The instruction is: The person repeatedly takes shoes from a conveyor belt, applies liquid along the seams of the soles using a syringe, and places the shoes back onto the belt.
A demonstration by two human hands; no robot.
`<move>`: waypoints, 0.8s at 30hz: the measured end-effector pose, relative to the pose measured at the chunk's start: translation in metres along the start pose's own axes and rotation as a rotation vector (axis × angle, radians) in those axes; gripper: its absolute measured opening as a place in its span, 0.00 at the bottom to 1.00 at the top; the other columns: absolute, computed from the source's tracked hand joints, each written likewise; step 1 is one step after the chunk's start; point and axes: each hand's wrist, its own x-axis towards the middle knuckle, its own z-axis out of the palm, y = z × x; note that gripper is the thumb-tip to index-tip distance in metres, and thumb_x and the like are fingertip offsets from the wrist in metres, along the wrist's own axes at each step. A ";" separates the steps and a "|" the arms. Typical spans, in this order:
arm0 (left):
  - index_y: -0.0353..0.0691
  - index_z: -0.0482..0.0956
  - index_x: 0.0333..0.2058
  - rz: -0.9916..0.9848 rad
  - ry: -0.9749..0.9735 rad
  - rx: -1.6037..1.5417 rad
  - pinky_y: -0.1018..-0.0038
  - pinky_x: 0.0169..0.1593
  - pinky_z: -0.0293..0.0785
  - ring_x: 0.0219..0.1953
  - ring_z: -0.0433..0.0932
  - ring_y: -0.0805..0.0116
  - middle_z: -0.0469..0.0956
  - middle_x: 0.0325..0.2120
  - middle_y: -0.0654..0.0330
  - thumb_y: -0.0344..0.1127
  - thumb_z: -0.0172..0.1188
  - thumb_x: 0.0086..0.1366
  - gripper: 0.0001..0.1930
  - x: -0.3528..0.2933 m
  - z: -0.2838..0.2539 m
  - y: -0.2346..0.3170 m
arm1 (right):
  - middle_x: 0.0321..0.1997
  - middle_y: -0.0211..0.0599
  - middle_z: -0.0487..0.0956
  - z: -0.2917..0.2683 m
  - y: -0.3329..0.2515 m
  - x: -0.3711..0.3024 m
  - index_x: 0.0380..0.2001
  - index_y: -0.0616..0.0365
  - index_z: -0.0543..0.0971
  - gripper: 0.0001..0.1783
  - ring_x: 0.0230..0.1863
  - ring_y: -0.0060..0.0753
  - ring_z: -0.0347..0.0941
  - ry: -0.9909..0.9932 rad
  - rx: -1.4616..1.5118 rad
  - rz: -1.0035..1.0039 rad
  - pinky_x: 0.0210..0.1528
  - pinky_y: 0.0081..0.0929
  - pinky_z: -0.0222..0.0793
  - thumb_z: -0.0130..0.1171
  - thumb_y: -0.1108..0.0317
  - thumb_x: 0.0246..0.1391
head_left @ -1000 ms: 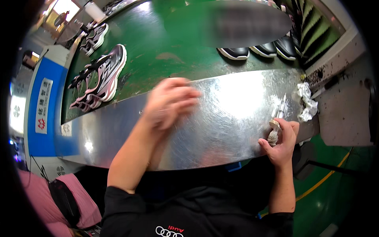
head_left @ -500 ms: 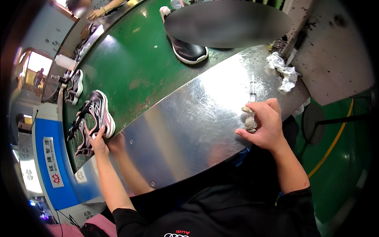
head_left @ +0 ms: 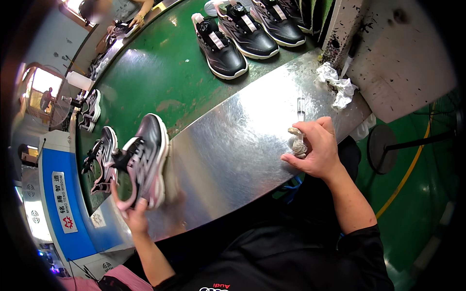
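Observation:
My left hand [head_left: 136,216] grips a dark grey and pink sneaker [head_left: 154,167] by its heel opening. The sneaker is lifted over the left end of the metal table edge [head_left: 218,155], its toe pointing away from me. Just left of it, another sneaker [head_left: 104,150] of the same kind stands on the green surface. My right hand [head_left: 318,148] is closed on a crumpled greyish cloth [head_left: 298,145], pinched between thumb and fingers above the metal. A clear syringe [head_left: 301,106] lies just beyond the right hand's fingers; its near end is close to the hand.
Several black and pink sneakers [head_left: 225,56] stand at the far side of the green tabletop [head_left: 165,72]. Crumpled white paper [head_left: 340,85] lies at the metal's far right corner, beside a stained panel [head_left: 398,53]. More sneakers [head_left: 91,110] and a white bottle [head_left: 80,80] are far left; a person's hand [head_left: 137,21] works beyond.
My left hand has picked up a sneaker from the left and brought it nearer, over the metal edge. My right hand still holds the cloth. The far sneakers now show clearly.

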 end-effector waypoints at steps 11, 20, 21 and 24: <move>0.33 0.57 0.58 -0.194 -0.137 -0.308 0.74 0.55 0.66 0.53 0.68 0.65 0.67 0.50 0.54 0.26 0.45 0.56 0.28 0.017 0.022 -0.007 | 0.30 0.35 0.74 -0.019 -0.009 -0.011 0.43 0.56 0.75 0.33 0.35 0.36 0.62 -0.068 0.189 0.117 0.39 0.30 0.62 0.73 0.54 0.32; 0.37 0.74 0.38 -0.277 -0.255 0.273 0.72 0.39 0.70 0.33 0.74 0.73 0.75 0.31 0.63 0.47 0.50 0.65 0.17 0.114 0.022 -0.047 | 0.29 0.39 0.74 -0.026 -0.031 -0.009 0.44 0.60 0.75 0.34 0.30 0.40 0.66 -0.233 0.143 0.025 0.33 0.32 0.64 0.70 0.52 0.34; 0.37 0.71 0.43 -0.389 -0.212 -0.102 0.74 0.39 0.71 0.35 0.74 0.72 0.74 0.33 0.61 0.46 0.55 0.62 0.18 0.113 0.032 -0.047 | 0.29 0.40 0.74 -0.032 -0.036 -0.012 0.43 0.61 0.75 0.34 0.29 0.41 0.66 -0.229 0.142 0.025 0.33 0.32 0.64 0.70 0.51 0.34; 0.36 0.60 0.49 -0.315 -0.189 -0.455 0.68 0.42 0.76 0.37 0.75 0.67 0.71 0.39 0.54 0.42 0.62 0.57 0.27 0.091 0.081 0.009 | 0.31 0.38 0.69 -0.044 -0.037 -0.017 0.44 0.63 0.73 0.37 0.31 0.34 0.66 -0.236 0.297 0.116 0.32 0.26 0.63 0.69 0.46 0.37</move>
